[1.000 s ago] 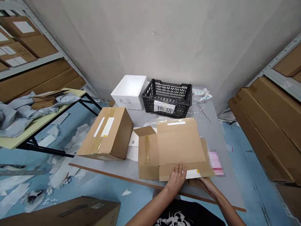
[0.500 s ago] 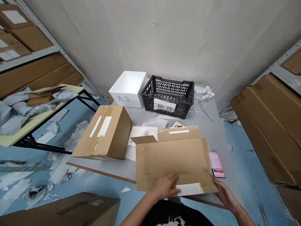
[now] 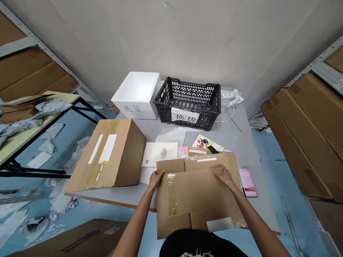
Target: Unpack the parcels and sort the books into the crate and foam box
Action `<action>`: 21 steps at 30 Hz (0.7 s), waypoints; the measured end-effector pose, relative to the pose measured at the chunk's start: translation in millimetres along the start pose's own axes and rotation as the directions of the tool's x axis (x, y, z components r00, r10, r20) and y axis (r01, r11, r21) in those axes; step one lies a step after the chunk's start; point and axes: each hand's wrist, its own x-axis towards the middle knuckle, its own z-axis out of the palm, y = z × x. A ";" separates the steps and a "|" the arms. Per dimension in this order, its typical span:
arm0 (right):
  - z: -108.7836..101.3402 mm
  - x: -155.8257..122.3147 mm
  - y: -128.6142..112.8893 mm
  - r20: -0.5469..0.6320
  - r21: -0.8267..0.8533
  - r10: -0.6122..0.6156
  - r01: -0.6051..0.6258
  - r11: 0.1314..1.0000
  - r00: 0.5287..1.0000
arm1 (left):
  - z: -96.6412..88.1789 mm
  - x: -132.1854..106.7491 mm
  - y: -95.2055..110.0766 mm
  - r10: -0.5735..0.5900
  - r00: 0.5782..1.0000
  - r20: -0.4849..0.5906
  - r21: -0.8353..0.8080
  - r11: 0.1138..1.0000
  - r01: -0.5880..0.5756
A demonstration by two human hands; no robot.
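A partly flattened cardboard box lies in front of me over the table's front edge, with clear tape on its left part and a white label near its lower right. My left hand is closed on its left edge near the upper corner. Across the upper fold, my right hand grips the panel edge, thumb on the near face; its other fingers are partly hidden. Just beyond the flaps lie a white printed sheet or booklet, a card with red fruit pictures and a black-and-yellow tool.
A taped carton stands left on the grey table. Behind are a white foam box, a black plastic crate and a power strip. A phone lies right. Shelves with cartons flank the table.
My left hand has moved from the box's lower face to its left edge. My right hand went from the lower right corner to the upper fold. The box has turned and shifted toward me.
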 end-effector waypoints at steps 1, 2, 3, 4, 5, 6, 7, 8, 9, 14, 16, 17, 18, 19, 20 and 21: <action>4.7 -1.7 -0.4 0.007 -0.019 0.005 -0.005 1.000 1.000 | 0.2 -1.5 1.8 0.016 1.000 0.025 -0.031 0.999 -0.015; 8.2 -4.9 -1.2 0.010 -0.039 0.011 -0.011 0.999 1.000 | -1.0 -2.4 5.2 0.038 0.998 0.047 -0.062 0.997 -0.035; 10.3 -8.8 -3.0 0.009 -0.057 0.016 -0.016 0.998 1.000 | -3.3 -2.2 9.9 0.063 0.996 0.065 -0.089 0.994 -0.057; 10.9 -13.0 -5.8 -0.008 -0.072 0.008 -0.008 0.997 1.000 | -6.8 -0.5 15.8 0.088 0.993 0.077 -0.109 0.991 -0.080; 10.4 -16.8 -9.9 -0.040 -0.091 -0.019 0.015 0.996 0.999 | -11.0 3.3 22.4 0.110 0.990 0.083 -0.119 0.988 -0.100; 9.3 -20.0 -15.3 -0.083 -0.115 -0.062 0.052 0.992 0.995 | -15.9 9.4 29.5 0.127 0.988 0.082 -0.121 0.986 -0.117; 8.2 -22.4 -21.8 -0.128 -0.147 -0.116 0.097 0.984 0.985 | -21.2 18.0 36.7 0.141 0.987 0.075 -0.115 0.985 -0.132; 7.9 -24.1 -29.2 -0.162 -0.187 -0.173 0.142 0.972 0.971 | -26.5 28.7 43.6 0.151 0.987 0.059 -0.101 0.984 -0.145; 8.8 -25.3 -37.3 -0.175 -0.232 -0.222 0.179 0.956 0.959 | -31.5 41.2 50.0 0.159 0.987 0.038 -0.079 0.985 -0.155; 37.6 -28.6 -73.5 0.052 -0.422 -0.160 0.167 0.891 0.986 | -45.8 105.4 70.4 0.164 0.981 -0.103 0.133 0.980 -0.150; 53.0 -30.1 -80.2 0.110 -0.464 -0.102 0.142 0.874 0.989 | -45.5 121.4 73.4 0.161 0.974 -0.160 0.254 0.960 -0.117; 59.3 -30.9 -81.9 0.119 -0.479 -0.089 0.136 0.867 0.989 | -43.7 126.2 74.2 0.166 0.968 -0.188 0.313 0.944 -0.101; 63.9 -31.4 -82.8 0.124 -0.491 -0.083 0.134 0.861 0.989 | -40.5 128.7 74.5 0.177 0.960 -0.216 0.367 0.926 -0.088; 66.8 -31.7 -83.4 0.132 -0.500 -0.079 0.135 0.855 0.988 | -35.5 128.5 74.2 0.192 0.950 -0.245 0.407 0.910 -0.079; 67.7 -31.6 -83.8 0.148 -0.505 -0.074 0.140 0.852 0.986 | -28.4 125.4 73.1 0.226 0.940 -0.257 0.455 0.886 -0.088; 66.6 -31.1 -84.2 0.171 -0.504 -0.069 0.148 0.851 0.983 | -19.0 119.0 71.0 0.282 0.928 -0.244 0.519 0.846 -0.121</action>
